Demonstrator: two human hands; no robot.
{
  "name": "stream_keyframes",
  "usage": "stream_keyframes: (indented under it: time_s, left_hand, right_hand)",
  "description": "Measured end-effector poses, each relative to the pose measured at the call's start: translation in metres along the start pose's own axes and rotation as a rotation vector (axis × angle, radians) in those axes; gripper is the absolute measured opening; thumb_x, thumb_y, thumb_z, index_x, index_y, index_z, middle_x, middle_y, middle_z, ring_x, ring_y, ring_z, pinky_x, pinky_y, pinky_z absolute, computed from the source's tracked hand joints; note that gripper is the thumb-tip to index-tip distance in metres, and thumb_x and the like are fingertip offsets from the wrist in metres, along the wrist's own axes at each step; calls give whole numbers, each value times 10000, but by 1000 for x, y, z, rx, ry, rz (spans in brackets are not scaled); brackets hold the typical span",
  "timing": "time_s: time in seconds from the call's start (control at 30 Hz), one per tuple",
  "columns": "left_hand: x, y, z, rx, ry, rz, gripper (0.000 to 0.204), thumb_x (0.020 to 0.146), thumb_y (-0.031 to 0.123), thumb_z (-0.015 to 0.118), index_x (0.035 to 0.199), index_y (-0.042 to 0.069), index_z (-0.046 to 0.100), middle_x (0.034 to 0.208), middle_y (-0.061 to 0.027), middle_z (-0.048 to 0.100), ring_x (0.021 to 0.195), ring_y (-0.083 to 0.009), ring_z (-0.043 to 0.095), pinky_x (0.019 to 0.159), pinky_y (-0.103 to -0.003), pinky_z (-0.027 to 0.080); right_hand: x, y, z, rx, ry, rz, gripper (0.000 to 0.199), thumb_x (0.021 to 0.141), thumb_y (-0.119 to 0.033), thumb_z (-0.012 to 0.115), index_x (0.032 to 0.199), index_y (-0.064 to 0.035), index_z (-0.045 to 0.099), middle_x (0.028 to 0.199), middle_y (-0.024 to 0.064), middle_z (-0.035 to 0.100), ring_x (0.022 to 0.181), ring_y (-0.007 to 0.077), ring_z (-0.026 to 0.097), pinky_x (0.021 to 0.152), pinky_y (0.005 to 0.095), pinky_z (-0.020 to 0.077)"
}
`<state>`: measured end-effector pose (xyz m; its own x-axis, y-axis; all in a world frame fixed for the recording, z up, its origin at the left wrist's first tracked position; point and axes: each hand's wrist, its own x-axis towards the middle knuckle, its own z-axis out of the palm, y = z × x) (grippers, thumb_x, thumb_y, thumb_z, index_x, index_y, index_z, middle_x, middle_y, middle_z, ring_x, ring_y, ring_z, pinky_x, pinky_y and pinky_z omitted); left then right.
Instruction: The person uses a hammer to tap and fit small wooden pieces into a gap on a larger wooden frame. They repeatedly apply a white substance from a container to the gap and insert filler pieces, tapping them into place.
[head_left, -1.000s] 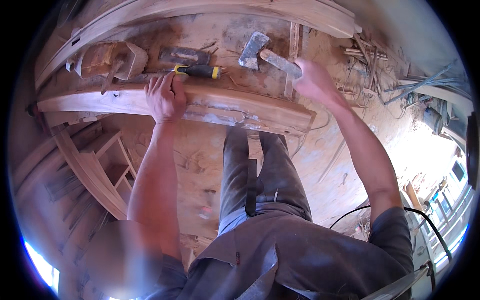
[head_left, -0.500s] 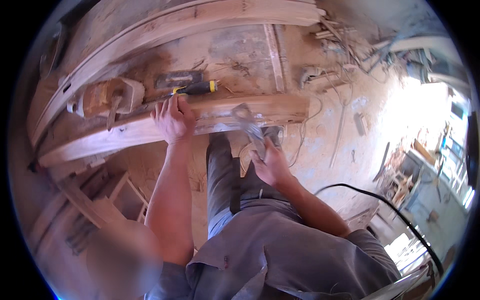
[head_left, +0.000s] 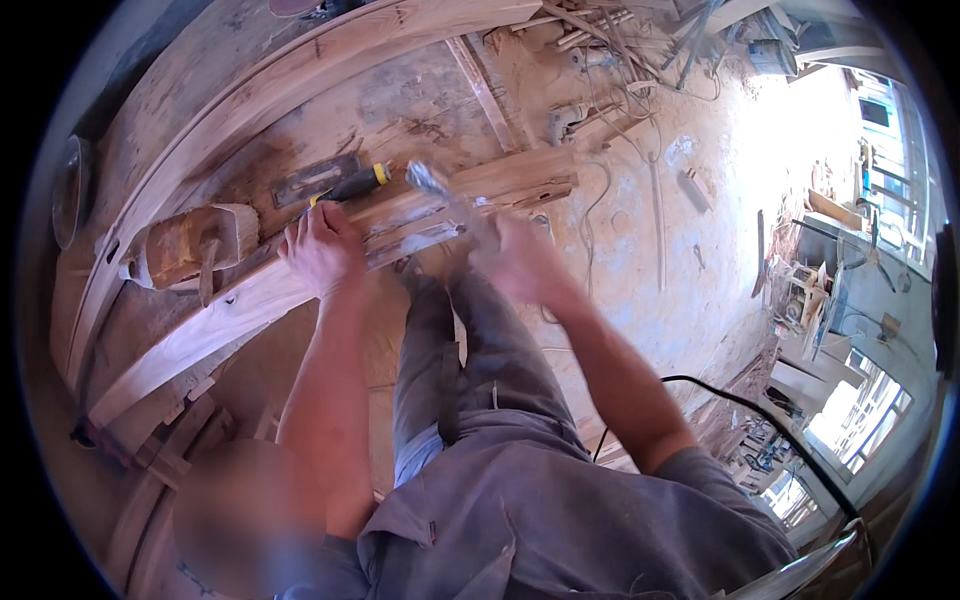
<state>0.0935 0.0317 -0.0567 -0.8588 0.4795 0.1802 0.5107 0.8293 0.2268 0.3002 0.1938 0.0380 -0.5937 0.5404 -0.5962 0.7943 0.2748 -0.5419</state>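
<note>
My left hand (head_left: 328, 250) lies on a long wooden beam (head_left: 225, 325), its bent fingers closed over the beam's upper edge. Just beyond those fingers rests a hand tool with a black and yellow handle (head_left: 355, 184); its far part is hidden. My right hand (head_left: 520, 262) grips a hand tool with a shiny metal head (head_left: 428, 178), raised over the beam's right part. Motion smears this tool, so its exact kind is unclear. Pale patches and a rough, split edge mark the beam near its right end. A flat black piece (head_left: 312, 180) lies behind the yellow-black handle.
A whitish container (head_left: 237, 225) holds a brown mass and a stick, left of my left hand. A larger curved timber (head_left: 230, 110) runs behind. Wood scraps (head_left: 610, 40) pile up at the far right. A black cable (head_left: 760, 408) arcs beside my right arm.
My right hand and its tool have risen away from my body, the tool's head shifting left. The whole view has turned slightly. My left hand stays on the beam.
</note>
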Motion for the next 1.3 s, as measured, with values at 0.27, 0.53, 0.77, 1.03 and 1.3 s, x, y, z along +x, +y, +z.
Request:
stream_keyframes:
  time_s: [0.27,0.53,0.77,1.03,1.3]
  left_hand:
    - [0,-2,1,47,-105,-13,328,1023,330,508,999,122,761,1030,-78,767,1015,-295,668,911,-466,457]
    - [0,-5,2,35,-52,13,296,1007,295,529,957,109,754,973,-79,766,971,-300,668,912,-468,453]
    - [-1,-1,-2,38,-98,-14,317,1021,304,521,986,103,764,1006,-77,766,976,-300,662,913,-464,461]
    - [0,-1,-11,-122,36,81,325,1018,299,556,819,77,684,781,-129,654,831,-353,612,794,-503,442]
    - [1,-10,-28,-592,63,83,335,1039,359,547,951,88,722,863,-105,681,874,-327,617,809,-452,434]
  right_hand:
    - [140,-42,-100,-482,-66,-209,461,830,28,593,1282,-46,646,1090,262,713,1025,425,699,849,507,547]
    - [201,-7,-85,-431,21,-571,538,805,78,614,1321,-73,644,1194,193,680,1136,372,654,943,459,532]
    - [179,21,-84,-250,351,-530,382,879,-48,631,1254,-74,701,1261,202,663,1199,385,622,1011,462,509]
    - [112,6,-35,56,355,-418,241,885,-50,648,1111,-43,734,1037,181,712,973,362,698,851,437,554]
    - [78,-57,38,70,352,-467,247,862,-37,676,1102,-41,735,1066,181,720,1012,335,709,876,423,559]
